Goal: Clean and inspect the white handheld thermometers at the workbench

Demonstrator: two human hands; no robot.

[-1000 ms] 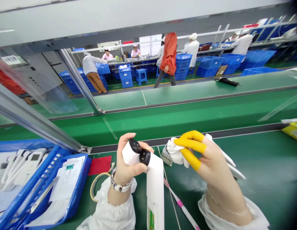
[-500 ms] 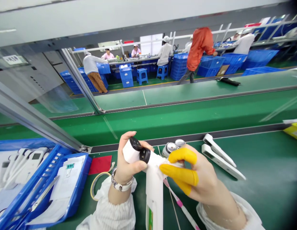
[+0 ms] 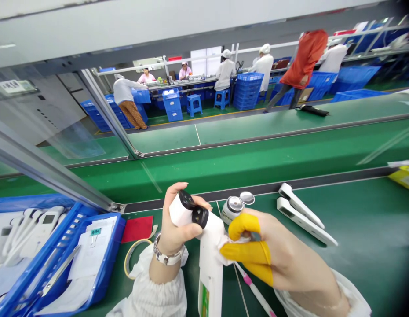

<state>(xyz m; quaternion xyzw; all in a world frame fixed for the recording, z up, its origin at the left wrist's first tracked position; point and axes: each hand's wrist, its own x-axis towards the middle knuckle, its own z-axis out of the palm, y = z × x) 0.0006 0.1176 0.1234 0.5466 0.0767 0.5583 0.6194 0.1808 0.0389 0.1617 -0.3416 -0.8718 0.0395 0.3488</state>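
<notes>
My left hand [image 3: 173, 233], with a watch at its wrist, is closed around the top of a white infrared thermometer [image 3: 211, 255]. Two black end pieces show between the fingers, on the thermometer and on a white part [image 3: 178, 212] beside it; whether these join is hidden. Lower down, an opening in the long body shows something green. My right hand [image 3: 267, 248], wearing yellow finger cots, pinches a white wipe [image 3: 225, 248] against the thermometer's right side. Just behind these fingers stands a small dispenser bottle [image 3: 231, 209] with its metal lid up.
A pink-and-white toothbrush [image 3: 255, 293] lies below my right hand. Two white thermometers [image 3: 305, 220] rest at the right. On the left are blue bins [image 3: 107, 264] holding papers and devices, a tape roll [image 3: 128, 259] and a red card [image 3: 137, 229]. A metal post [image 3: 107, 114] rises at the left.
My right hand has slid slightly down along the thermometer's side with the wipe, uncovering more of the bottle. The left hand keeps its hold. In the background, a person in orange has moved right.
</notes>
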